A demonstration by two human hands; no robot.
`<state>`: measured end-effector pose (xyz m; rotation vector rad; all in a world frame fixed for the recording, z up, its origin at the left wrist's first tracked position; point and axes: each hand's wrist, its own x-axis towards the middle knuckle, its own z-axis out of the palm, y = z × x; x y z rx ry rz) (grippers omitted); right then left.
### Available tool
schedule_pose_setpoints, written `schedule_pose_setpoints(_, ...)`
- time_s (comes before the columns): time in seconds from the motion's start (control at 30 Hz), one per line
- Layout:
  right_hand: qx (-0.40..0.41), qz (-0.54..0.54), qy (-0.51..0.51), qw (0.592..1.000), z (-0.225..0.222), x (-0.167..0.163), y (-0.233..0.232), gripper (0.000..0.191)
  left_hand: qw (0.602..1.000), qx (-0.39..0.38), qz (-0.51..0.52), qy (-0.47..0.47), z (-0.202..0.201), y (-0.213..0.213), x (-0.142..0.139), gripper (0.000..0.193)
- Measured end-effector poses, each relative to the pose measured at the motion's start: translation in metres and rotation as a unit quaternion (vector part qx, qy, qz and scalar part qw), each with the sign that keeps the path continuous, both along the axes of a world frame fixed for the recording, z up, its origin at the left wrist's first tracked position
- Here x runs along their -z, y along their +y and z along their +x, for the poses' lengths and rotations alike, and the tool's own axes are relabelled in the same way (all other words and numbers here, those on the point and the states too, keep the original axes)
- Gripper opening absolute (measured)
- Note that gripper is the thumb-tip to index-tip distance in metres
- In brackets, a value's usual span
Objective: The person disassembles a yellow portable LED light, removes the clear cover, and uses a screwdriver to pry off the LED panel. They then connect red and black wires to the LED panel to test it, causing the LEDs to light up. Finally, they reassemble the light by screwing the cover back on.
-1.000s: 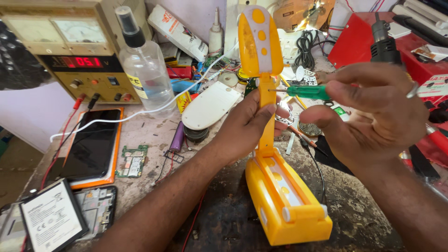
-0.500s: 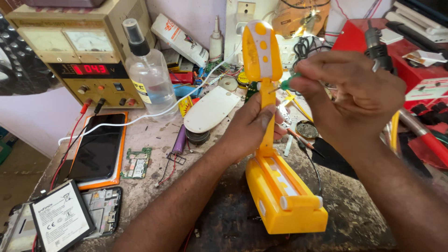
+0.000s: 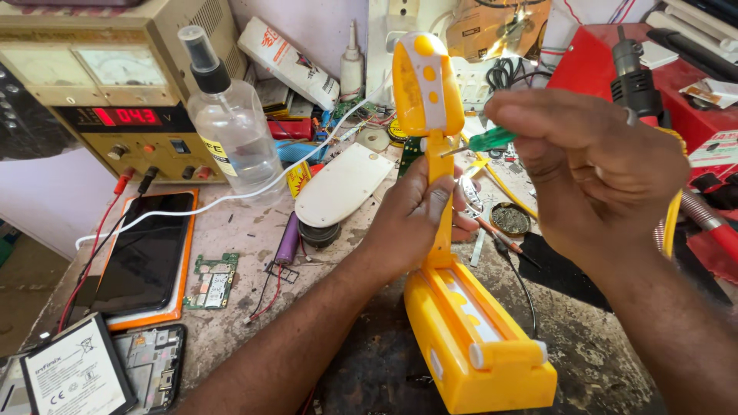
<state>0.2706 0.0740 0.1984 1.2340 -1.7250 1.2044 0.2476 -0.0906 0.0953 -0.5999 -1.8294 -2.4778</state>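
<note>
A yellow folding lamp [image 3: 453, 307] stands on a worn, stained workbench [image 3: 584, 346], its boxy base near the front edge and its thin neck rising upright to an oval yellow-and-white head at the top. The left hand [image 3: 419, 219] is wrapped around the neck just above the base, thumb across the front, holding the lamp steady. The right hand [image 3: 592, 173] is curled around a green-handled screwdriver [image 3: 480, 141], whose metal tip points left and meets the neck just under the lamp head.

Just left of the lamp lies a white oval cover [image 3: 342, 184], with a purple cylindrical battery [image 3: 287, 240] beside it. Further left stand a clear spray bottle [image 3: 231, 127] with a black nozzle and a beige bench power supply [image 3: 100, 84] with a lit red display. A phone in an orange case [image 3: 146, 257] lies flat at the left edge, a small green circuit board [image 3: 211, 280] next to it, and a loose phone battery [image 3: 73, 376] sits at the bottom corner. Behind the right hand is a red case [image 3: 592, 61].
</note>
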Motion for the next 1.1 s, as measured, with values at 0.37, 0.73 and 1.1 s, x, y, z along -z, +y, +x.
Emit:
schedule_pose_setpoints(0.37, 0.017, 0.024, 0.023, 0.999, 0.013, -0.003, -0.014, 0.018, 0.999, -0.017, -0.029, 0.015, 0.01, -0.002, -0.001, 0.024)
schedule_pose_setpoints(0.73, 0.023, 0.028, 0.056, 0.998, 0.015, 0.001, -0.009, 0.015, 1.0, -0.011, -0.02, 0.01, 0.005, -0.003, 0.002, 0.022)
schedule_pose_setpoints(1.1, 0.061, 0.065, 0.123, 0.988, 0.001, 0.003, 0.006, 0.024, 0.998, -0.024, -0.054, 0.016, 0.011, 0.0, -0.003, 0.019)
